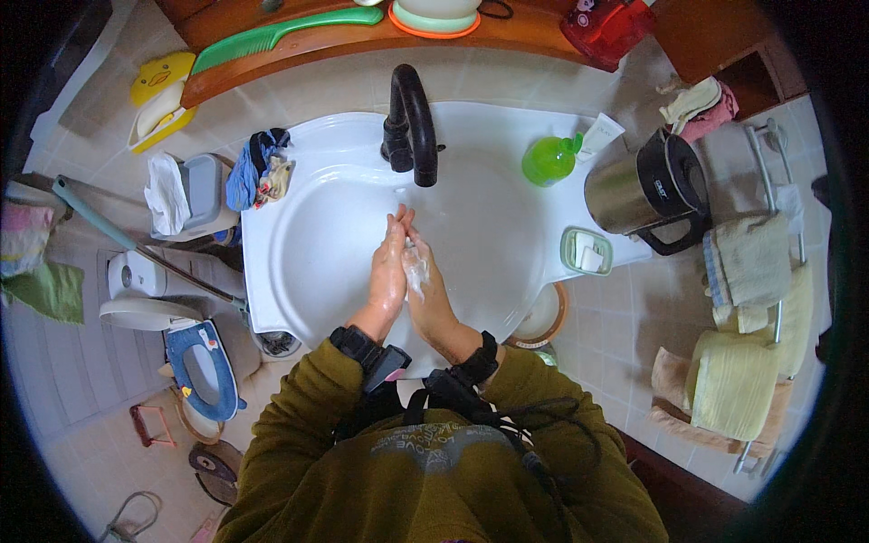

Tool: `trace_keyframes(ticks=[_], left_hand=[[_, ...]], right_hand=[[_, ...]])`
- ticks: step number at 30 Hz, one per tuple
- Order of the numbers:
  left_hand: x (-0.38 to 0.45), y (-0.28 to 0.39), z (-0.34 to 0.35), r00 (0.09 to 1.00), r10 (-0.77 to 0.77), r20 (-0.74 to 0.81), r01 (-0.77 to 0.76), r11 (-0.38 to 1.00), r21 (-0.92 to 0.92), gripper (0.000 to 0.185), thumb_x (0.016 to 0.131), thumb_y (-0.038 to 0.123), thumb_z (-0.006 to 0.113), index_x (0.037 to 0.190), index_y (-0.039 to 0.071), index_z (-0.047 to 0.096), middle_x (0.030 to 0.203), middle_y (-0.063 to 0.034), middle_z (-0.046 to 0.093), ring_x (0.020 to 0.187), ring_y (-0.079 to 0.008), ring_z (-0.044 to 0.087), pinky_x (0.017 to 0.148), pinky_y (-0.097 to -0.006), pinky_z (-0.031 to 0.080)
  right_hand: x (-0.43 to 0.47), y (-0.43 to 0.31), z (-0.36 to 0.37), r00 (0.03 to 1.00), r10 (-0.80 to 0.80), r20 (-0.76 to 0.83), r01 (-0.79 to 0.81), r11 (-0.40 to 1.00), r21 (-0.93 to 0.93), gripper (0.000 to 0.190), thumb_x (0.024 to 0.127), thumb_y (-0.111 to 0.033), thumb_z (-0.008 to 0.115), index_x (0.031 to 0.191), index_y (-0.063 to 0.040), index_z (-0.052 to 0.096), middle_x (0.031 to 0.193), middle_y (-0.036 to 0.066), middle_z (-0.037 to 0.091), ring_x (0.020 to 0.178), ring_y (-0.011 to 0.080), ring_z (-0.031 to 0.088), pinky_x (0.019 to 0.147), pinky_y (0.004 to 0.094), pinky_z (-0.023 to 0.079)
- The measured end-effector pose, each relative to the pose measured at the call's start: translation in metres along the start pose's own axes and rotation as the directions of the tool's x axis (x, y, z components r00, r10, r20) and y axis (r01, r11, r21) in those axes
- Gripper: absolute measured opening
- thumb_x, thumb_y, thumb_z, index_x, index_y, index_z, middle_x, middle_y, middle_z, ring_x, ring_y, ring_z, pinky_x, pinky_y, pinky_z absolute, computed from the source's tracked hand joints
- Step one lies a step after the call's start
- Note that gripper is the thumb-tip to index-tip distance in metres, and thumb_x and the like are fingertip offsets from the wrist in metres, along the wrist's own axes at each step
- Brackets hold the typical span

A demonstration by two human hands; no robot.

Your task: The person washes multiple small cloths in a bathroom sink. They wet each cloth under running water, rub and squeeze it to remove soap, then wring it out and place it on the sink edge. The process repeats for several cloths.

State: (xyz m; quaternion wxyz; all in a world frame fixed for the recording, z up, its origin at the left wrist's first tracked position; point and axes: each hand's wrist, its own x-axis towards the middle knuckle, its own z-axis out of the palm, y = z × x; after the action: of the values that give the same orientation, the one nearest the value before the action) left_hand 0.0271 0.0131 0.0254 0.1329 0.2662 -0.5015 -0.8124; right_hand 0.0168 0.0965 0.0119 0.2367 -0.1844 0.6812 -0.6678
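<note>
Over the white washbasin [319, 244], my left hand [388, 271] and my right hand [430, 288] are pressed palm to palm, fingers stretched towards the faucet. White lather covers part of my right hand near the thumb, and the skin of both looks wet. No object shows between the palms, though the inner faces are hidden. Just beyond the fingertips, a black gooseneck faucet [411, 129] curves down; I see no clear stream from it. On the basin's right side are a green soap bottle [548, 161], a white squeeze tube [600, 138] and a soap dish [567, 266] with white soap pieces.
An electric kettle [631, 182] stands at the basin's right end. Crumpled cloths [252, 170] lie on its left rim. Above runs a wooden shelf [326, 42] with a green comb [285, 30]. Towels [750, 271] hang at right; a toilet [204, 366] is at lower left.
</note>
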Motion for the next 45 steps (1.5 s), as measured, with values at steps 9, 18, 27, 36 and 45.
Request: trace_keyframes(ticks=[9,18,27,36,45], left_hand=[[0.001,-0.014,0.001,0.986,-0.166,-0.007,0.161,0.966,-0.202,0.062,0.105,0.048,0.035,0.138,-0.002,0.049,0.124,-0.0166,0.061,0.111,-0.0224,0.059,0.098,-0.034,0.046],[-0.004,-0.03,-0.001,0.973,-0.205,-0.107,0.166,0.941,-0.294,0.044,0.105,0.041,0.042,0.115,0.002,0.057,0.103,-0.0101,0.065,0.093,-0.02,0.062,0.087,-0.0342,0.051],[-0.004,-0.034,0.002,0.986,-0.116,-0.121,0.081,0.962,-0.26,0.044,0.104,0.043,0.045,0.122,0.003,0.055,0.113,-0.0053,0.058,0.102,-0.0141,0.054,0.092,-0.0306,0.044],[-0.007,-0.012,0.015,0.976,-0.196,0.091,0.206,0.972,-0.109,0.049,0.104,0.025,0.048,0.144,0.002,0.035,0.133,-0.0099,0.051,0.115,-0.0174,0.054,0.099,-0.0361,0.043],[-0.012,0.007,0.009,0.979,-0.174,0.105,0.196,0.947,-0.256,0.039,0.103,0.021,0.049,0.135,0.001,0.042,0.124,-0.0094,0.057,0.105,-0.0169,0.058,0.09,-0.0318,0.05]], right_hand=[[0.01,0.002,-0.011,0.999,-0.03,-0.011,0.026,0.967,-0.254,0.032,0.094,-0.02,0.059,0.118,-0.002,0.051,0.106,0.019,0.063,0.101,0.0338,0.063,0.087,0.0397,0.048],[0.028,0.015,-0.018,0.98,-0.198,0.022,0.19,0.895,-0.404,0.026,0.095,-0.023,0.057,0.107,0.0,0.057,0.089,0.028,0.066,0.088,0.0476,0.064,0.072,0.0489,0.051],[0.049,0.023,-0.022,0.996,-0.058,0.072,0.084,0.897,-0.434,0.033,0.096,-0.027,0.052,0.084,0.002,0.061,0.08,0.029,0.064,0.082,0.0479,0.063,0.07,0.0505,0.049],[0.07,0.005,-0.05,0.989,-0.146,-0.021,0.135,0.954,-0.266,0.059,0.104,-0.049,0.034,0.114,0.003,0.061,0.116,0.02,0.064,0.106,0.0332,0.062,0.095,0.0407,0.046],[0.071,-0.017,-0.097,0.965,0.232,-0.122,-0.227,0.973,0.052,0.047,0.103,-0.046,0.045,0.098,-0.004,0.064,0.083,0.005,0.064,0.075,0.0147,0.06,0.068,0.0301,0.05]])
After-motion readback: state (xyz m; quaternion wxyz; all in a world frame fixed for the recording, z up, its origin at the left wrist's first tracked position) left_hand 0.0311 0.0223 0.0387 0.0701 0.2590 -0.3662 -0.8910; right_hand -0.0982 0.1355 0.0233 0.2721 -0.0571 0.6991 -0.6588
